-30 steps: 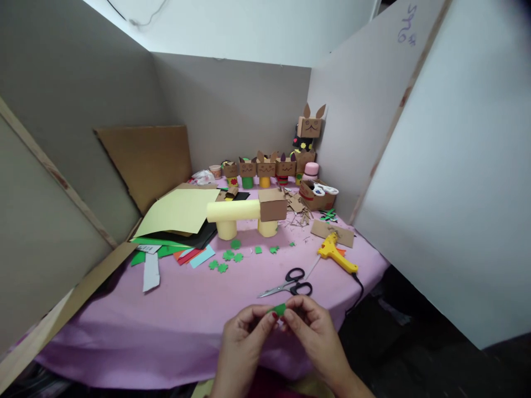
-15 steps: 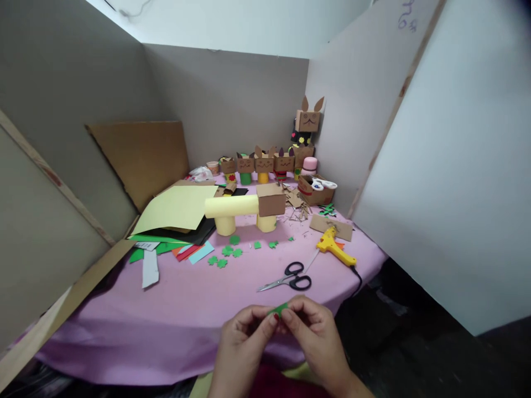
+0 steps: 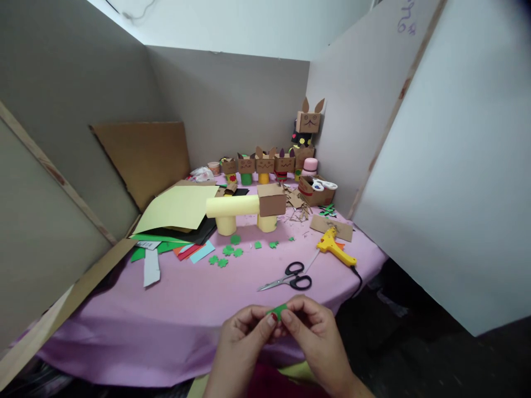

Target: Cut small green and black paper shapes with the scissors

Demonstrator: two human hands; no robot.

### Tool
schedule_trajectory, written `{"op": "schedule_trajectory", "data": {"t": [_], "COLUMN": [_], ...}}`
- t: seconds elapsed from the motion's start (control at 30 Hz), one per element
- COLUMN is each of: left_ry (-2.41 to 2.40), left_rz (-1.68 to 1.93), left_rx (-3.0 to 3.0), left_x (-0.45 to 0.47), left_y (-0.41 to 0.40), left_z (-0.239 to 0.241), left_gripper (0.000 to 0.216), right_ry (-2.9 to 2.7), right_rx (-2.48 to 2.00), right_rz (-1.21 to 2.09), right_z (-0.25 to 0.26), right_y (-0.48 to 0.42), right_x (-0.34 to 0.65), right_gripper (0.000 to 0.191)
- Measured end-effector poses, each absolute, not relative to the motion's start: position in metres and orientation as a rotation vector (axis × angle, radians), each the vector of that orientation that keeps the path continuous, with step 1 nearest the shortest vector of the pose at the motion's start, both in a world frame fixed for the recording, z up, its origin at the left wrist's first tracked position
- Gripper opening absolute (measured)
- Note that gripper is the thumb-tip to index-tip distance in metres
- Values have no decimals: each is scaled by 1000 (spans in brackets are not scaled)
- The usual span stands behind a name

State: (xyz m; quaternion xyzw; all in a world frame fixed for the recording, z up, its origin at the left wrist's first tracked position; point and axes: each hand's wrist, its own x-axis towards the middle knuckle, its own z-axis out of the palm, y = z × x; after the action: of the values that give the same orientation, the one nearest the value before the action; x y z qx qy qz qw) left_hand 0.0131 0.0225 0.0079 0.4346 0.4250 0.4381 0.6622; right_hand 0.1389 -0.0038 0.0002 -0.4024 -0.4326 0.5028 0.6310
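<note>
1. Barely anything has shifted over the past second: the head view has dipped slightly, so items on the cloth-covered worktop (image 3: 186, 301) appear a touch higher, while the left hand (image 3: 244, 337) and right hand (image 3: 314, 330) keep their places at its near edge.

2. Between them, a small green piece (image 3: 277, 312) is held up at the front of the worktop, off the cloth. Both grips are pinching it, thumb against fingers, from opposite sides; fingers hide most of its outline, and whether it is folded cannot be told.

3. The step in hand appears to be shaping or folding that piece by fingertip. Nearby green clover cutouts (image 3: 223, 263) lie loose, suggesting similar handwork, though that is a judgement.

4. Just beyond the hands rest black-handled scissors (image 3: 287, 278), untouched, their tips toward the left. A yellow glue gun (image 3: 334, 249) lies farther right, also untouched, near a cardboard strip (image 3: 321, 225).

5. Any next move seems to call for lining up the small edges and pressing evenly; should cutting follow, one hand would have to free itself for the scissors while the other kept the piece from slipping or creasing askew.
</note>
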Motion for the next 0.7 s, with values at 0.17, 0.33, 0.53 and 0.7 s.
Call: {"op": "schedule_trajectory", "data": {"t": [0.17,0.33,0.53,0.7], "left_ry": [966,979,958,956], "left_rz": [989,974,951,944], "left_rx": [940,981,1012,1046], "left_x": [15,16,15,16], "left_y": [24,24,23,22], "left_z": [11,14,14,11], "left_gripper": [15,15,18,21], "right_ry": [-974,-998,-1044,-1075], "right_rx": [-937,-947,-1019,-1034], "right_rz": [1154,1154,1105,1103], "right_z": [0,-1,-3,-2], "right_y": [-3,-3,-3,-2], "right_x": [140,140,141,141], "right_gripper": [15,16,22,23]}}
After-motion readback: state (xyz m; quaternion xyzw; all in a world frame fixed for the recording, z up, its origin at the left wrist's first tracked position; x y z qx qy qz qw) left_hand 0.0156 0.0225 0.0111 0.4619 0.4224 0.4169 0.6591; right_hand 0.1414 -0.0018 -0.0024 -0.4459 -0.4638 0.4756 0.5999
